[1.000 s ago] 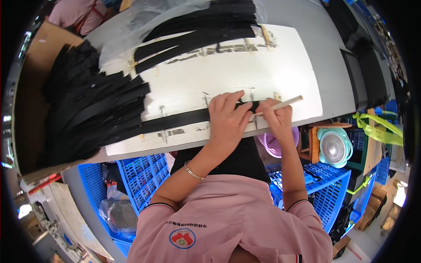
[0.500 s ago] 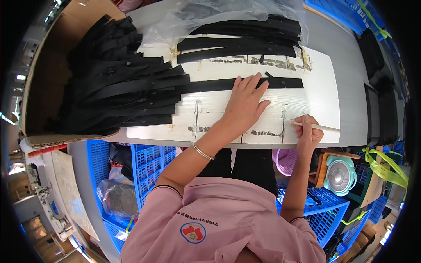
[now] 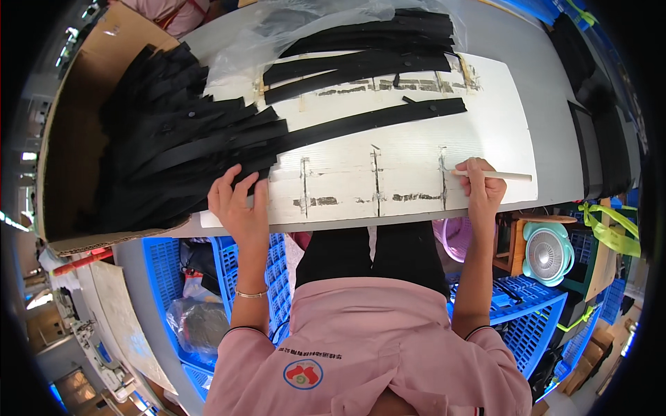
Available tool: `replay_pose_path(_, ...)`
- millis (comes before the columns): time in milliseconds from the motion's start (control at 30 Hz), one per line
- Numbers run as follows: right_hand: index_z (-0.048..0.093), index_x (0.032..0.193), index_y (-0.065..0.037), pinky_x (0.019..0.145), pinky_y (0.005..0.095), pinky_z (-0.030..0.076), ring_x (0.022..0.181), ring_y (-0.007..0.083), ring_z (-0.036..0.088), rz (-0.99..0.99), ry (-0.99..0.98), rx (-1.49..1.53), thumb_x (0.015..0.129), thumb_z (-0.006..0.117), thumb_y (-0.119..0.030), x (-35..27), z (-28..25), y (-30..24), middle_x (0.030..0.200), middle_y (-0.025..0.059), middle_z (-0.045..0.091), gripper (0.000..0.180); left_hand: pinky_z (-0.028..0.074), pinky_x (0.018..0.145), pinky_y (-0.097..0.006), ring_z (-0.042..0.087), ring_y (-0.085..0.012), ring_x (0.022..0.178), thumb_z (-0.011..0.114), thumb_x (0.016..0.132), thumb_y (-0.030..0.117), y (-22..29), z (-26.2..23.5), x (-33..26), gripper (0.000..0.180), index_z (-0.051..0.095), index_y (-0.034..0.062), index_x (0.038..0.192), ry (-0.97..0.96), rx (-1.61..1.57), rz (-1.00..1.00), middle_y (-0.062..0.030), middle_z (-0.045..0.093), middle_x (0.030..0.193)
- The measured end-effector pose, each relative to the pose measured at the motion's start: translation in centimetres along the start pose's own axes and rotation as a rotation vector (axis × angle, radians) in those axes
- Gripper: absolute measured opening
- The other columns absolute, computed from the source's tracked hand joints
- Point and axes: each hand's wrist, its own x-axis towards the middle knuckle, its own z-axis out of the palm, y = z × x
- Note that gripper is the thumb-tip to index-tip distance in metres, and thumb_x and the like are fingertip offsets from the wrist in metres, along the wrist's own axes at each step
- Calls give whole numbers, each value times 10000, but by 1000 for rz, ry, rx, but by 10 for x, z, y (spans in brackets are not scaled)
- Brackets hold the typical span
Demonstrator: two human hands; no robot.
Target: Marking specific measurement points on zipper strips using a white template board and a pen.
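Observation:
My left hand (image 3: 239,201) rests at the near edge of a pile of black fabric strips (image 3: 201,156), its fingers spread over the strip ends. In my right hand (image 3: 480,186) a thin white marking pencil (image 3: 512,177) is pinched, pointing left above the white board (image 3: 409,159). One black strip (image 3: 374,119) reaches out from the pile across the board, with a small round button-like spot near its right end. Dark lines and smudges mark the board's surface. More black strips (image 3: 368,66) lie along its far side.
A cardboard box (image 3: 76,104) holds part of the pile at the left. Clear plastic film (image 3: 257,45) lies at the back. Below the table edge stand blue plastic crates (image 3: 163,277), a pink basket (image 3: 456,239) and a turquoise fan (image 3: 548,255).
My left hand has left the single strip and moved left to the pile. That strip now lies at a slant. My right hand still holds the pencil in nearly the same place.

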Motion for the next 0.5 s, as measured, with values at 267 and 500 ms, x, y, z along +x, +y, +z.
replay_pose_path(267,767,952,24,576,222,390,632,47,502,-122,2,19,1022,637,-94,0,2,2,714,10,646,189,373,1093,-459,594,-289,1187,794,845,99,69,32,-3,163,790,91,1008,-49,-203,230,-61,705,1229)
replay_pose_path(500,734,1189,-33,702,337,525,753,215,677,-468,-44,-460,926,710,-74,-27,15,-4,909,95,746,267,267,1210,-545,543,-332,1350,734,922,135,144,65,-37,291,752,73,1206,-385,-386,377,-124,654,1376)
